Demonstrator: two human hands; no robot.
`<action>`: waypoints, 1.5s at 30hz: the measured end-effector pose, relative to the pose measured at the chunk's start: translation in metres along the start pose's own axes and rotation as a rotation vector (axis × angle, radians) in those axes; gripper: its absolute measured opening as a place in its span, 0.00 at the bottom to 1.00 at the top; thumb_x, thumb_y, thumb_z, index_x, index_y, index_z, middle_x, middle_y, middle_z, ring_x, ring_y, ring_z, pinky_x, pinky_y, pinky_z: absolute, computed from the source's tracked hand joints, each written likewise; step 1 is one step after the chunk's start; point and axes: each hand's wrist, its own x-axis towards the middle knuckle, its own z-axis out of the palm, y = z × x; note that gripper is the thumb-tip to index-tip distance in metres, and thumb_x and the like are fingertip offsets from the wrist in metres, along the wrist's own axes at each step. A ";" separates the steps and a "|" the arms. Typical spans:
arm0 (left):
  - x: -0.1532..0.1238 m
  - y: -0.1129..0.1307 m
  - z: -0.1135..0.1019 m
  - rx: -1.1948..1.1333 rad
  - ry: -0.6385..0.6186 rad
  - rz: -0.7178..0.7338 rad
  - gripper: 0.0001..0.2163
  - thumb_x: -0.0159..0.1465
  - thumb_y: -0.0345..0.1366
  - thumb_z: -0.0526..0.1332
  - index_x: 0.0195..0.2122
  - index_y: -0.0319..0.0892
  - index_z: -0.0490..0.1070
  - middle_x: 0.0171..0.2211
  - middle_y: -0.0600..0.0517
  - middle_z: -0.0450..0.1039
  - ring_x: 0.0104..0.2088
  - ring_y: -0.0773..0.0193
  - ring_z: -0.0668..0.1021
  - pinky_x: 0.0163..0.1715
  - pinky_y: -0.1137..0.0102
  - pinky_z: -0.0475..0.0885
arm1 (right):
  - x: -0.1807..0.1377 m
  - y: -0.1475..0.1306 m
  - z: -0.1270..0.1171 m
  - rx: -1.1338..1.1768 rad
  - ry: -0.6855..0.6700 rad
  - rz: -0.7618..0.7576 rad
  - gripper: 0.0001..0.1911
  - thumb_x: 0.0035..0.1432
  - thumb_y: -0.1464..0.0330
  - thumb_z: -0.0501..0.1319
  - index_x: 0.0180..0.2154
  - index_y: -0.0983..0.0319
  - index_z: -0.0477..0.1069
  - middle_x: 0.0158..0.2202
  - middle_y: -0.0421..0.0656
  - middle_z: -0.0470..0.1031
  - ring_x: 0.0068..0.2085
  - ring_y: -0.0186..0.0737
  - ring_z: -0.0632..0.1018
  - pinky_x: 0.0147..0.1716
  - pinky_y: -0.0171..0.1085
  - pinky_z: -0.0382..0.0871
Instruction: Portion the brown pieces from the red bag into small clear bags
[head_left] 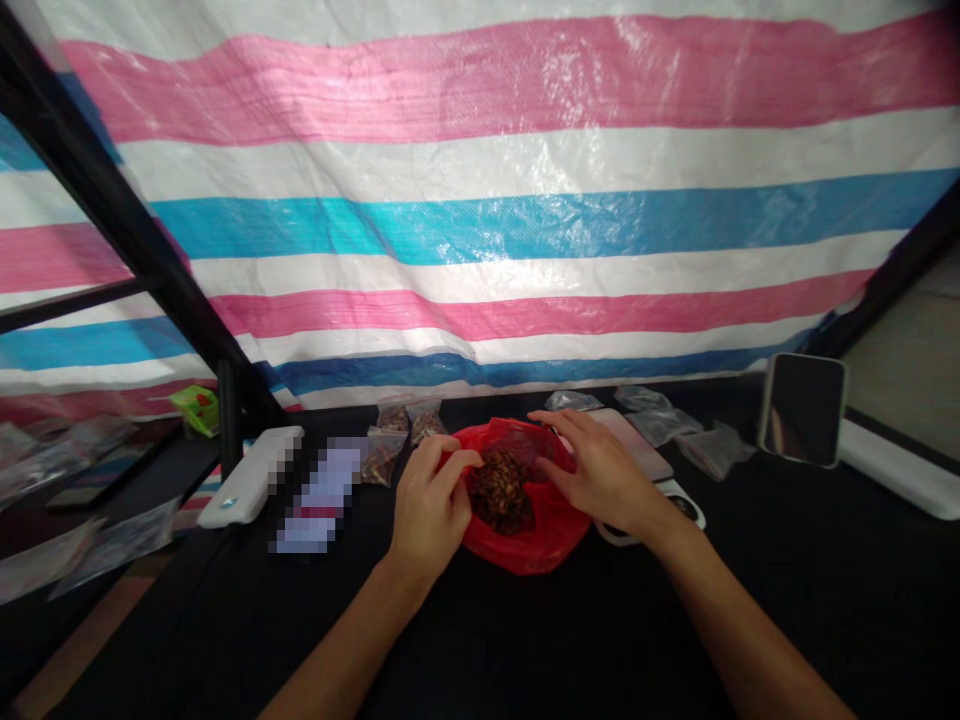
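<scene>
A red plastic bag [551, 545] sits on the black table in front of me with its mouth open. Inside it lies a heap of small brown dried pieces [502, 490], whose kind I cannot make out. My left hand [433, 505] is closed on the left rim of the bag, thumb and forefinger pressed together. On the opposite side my right hand [604, 470] has its fingers bent round the rim, with the thumb near the mouth. Just behind my left hand lie small clear bags [381, 455] filled with brownish pieces.
A white scale [637, 440] with a flat plate is partly behind my right hand. Crumpled clear bags [660, 425] lie farther right, near a mirror-like panel [804, 410]. A white box [255, 475] and a blurred-out packet [319, 500] lie left. Striped sheeting [525, 230] hangs behind.
</scene>
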 end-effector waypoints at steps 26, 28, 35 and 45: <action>0.004 -0.051 -0.025 0.855 -0.203 -0.399 0.19 0.68 0.35 0.57 0.58 0.34 0.72 0.43 0.36 0.73 0.47 0.41 0.73 0.42 0.55 0.71 | 0.002 -0.019 -0.005 0.016 -0.043 -0.164 0.18 0.49 0.83 0.55 0.23 0.57 0.74 0.27 0.37 0.78 0.37 0.42 0.76 0.50 0.47 0.59; -0.001 -0.054 -0.023 0.865 -0.272 -0.377 0.19 0.67 0.33 0.57 0.58 0.36 0.72 0.42 0.37 0.75 0.47 0.42 0.73 0.42 0.57 0.70 | 0.002 -0.019 -0.004 0.012 -0.017 -0.156 0.17 0.50 0.83 0.55 0.24 0.57 0.74 0.28 0.37 0.79 0.38 0.42 0.76 0.50 0.47 0.59; 0.015 -0.052 -0.033 0.622 0.036 -0.168 0.14 0.71 0.31 0.55 0.55 0.43 0.73 0.45 0.42 0.81 0.47 0.47 0.75 0.45 0.55 0.71 | 0.001 -0.019 -0.001 0.015 0.102 -0.110 0.17 0.56 0.83 0.55 0.30 0.56 0.76 0.32 0.39 0.80 0.38 0.44 0.76 0.47 0.48 0.60; 0.010 -0.019 -0.025 0.108 -0.120 0.344 0.25 0.71 0.24 0.57 0.66 0.49 0.64 0.58 0.48 0.77 0.59 0.56 0.75 0.61 0.57 0.72 | 0.001 -0.039 0.004 0.161 0.050 -0.134 0.09 0.70 0.68 0.59 0.47 0.55 0.77 0.41 0.42 0.82 0.43 0.45 0.79 0.48 0.48 0.67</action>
